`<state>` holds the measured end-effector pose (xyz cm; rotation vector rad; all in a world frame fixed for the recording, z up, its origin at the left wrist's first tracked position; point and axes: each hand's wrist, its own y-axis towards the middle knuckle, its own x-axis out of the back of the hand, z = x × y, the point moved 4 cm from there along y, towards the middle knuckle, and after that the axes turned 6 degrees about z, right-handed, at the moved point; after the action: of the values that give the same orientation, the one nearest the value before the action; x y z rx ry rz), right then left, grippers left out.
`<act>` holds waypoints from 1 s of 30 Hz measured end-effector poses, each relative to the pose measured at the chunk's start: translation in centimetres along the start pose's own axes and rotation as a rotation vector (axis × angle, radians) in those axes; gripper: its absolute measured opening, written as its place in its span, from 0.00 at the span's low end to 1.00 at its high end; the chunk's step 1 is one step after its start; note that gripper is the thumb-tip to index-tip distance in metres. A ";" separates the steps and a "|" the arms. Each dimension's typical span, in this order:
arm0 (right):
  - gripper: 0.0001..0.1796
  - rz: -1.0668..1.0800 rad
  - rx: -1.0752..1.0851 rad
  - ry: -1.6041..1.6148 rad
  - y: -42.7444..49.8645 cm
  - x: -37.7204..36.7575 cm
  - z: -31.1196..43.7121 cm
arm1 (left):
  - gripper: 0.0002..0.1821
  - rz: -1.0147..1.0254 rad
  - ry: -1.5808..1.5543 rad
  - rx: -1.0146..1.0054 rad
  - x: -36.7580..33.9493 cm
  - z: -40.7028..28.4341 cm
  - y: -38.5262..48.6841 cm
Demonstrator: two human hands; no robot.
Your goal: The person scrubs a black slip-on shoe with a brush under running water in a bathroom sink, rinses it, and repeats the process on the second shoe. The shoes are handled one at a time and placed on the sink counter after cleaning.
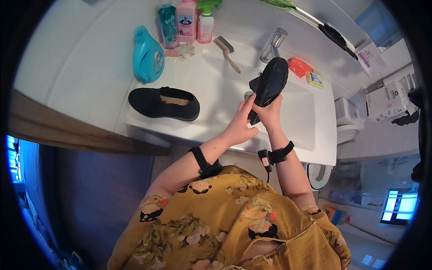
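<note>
Over the white washbasin [303,128], a black slip-on shoe [274,79] is held tilted, toe towards the faucet and its ridged sole facing me. My right hand [269,113] grips it around the lower half, partly hiding the heel. Against the shoe's left side lie the fingers of my left hand [240,123], close to the right hand's thumb, with the left thumb spread below the heel. The matching black shoe [158,104] lies upright on the basin's left ledge, its tan insole showing. A scrub brush [227,54] with grey bristles rests behind, left of the chrome faucet [274,45].
A turquoise detergent bottle [146,59], a teal bottle [168,27], a pink bottle [186,22] and a green-topped spray bottle [205,25] line the left back. A crumpled cloth [182,51] lies before them. Right of the faucet are a red packet [299,67] and a small box [315,80].
</note>
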<state>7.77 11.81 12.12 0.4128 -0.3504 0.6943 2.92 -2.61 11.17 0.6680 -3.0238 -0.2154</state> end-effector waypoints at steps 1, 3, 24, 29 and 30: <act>0.48 0.039 -0.012 -0.045 0.5 0.4 0.4 | 0.51 -0.010 0.118 -0.059 0.4 -0.1 0.0; 0.50 0.117 -0.094 -0.155 1.8 2.0 2.0 | 0.49 -0.027 0.346 -0.161 1.7 0.2 -0.5; 0.44 0.163 0.256 -0.104 4.6 8.1 3.2 | 0.17 -0.258 0.833 0.146 6.7 6.1 -4.5; 0.45 0.310 -0.144 -0.527 0.8 4.7 -2.5 | 0.15 -0.241 0.824 0.157 6.5 5.7 -4.8; 0.47 0.349 -0.100 -0.606 0.1 4.4 -3.5 | 0.15 -0.239 0.823 0.154 6.6 5.6 -4.7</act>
<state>11.46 15.88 11.03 0.4667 -1.0444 0.8791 -1.49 -8.91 4.99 0.8604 -2.1840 0.2378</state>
